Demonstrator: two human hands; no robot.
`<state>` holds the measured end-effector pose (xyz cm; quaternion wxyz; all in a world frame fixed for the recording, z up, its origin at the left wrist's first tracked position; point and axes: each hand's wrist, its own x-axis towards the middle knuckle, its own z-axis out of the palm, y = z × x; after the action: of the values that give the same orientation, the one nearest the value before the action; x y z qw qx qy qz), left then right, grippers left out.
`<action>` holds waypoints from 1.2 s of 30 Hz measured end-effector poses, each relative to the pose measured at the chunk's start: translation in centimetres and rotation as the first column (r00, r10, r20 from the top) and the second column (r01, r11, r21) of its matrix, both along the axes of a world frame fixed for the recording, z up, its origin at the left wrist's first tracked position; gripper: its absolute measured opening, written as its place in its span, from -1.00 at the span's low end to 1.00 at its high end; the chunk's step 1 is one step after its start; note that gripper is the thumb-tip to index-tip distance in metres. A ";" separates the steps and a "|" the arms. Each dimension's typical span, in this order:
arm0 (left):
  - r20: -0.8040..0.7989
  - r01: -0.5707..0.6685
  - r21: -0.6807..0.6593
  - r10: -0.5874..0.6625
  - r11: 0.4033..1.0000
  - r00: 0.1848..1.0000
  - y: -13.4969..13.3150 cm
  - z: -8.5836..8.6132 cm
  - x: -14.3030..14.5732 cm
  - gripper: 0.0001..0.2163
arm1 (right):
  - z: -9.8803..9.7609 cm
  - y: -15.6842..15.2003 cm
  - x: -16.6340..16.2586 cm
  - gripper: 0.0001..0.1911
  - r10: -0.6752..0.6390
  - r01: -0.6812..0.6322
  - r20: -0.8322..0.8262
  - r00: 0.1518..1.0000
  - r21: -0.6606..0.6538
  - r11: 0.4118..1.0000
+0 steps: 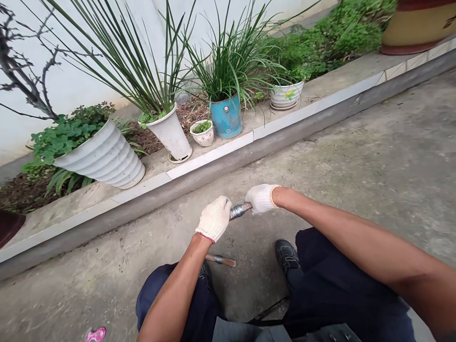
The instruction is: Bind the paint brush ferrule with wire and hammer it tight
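Observation:
Both my hands wear white knit gloves. My left hand [215,218] and my right hand [261,198] are closed on the two ends of a short tool handle wrapped in grey wire or tape [240,210], held level above the concrete ground. Below it, a second tool with a wooden handle [221,260] lies on the ground between my black shoes [286,254]. I am crouched, with dark trousers showing at the bottom of the view.
A raised tiled kerb [212,156] carries plant pots: a ribbed white pot [102,156], a tall white pot [170,134], a small white bowl [203,134], a blue pot [226,116] and a patterned pot [286,95]. A pink scrap [95,335] lies on the concrete.

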<state>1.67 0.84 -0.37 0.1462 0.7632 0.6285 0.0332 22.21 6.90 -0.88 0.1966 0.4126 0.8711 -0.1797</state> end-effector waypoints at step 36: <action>-0.089 0.032 0.058 -0.027 0.998 0.996 0.2 0.3 0.2 -0.69 | -0.6 0.5 -1.0 -0.70 -0.022 0.016 0.058 0.998 0.091 0.996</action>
<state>1.87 1.05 -0.05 0.0962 0.7771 0.6218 0.0158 21.22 7.39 -1.52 0.2013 0.4345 0.8683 -0.1296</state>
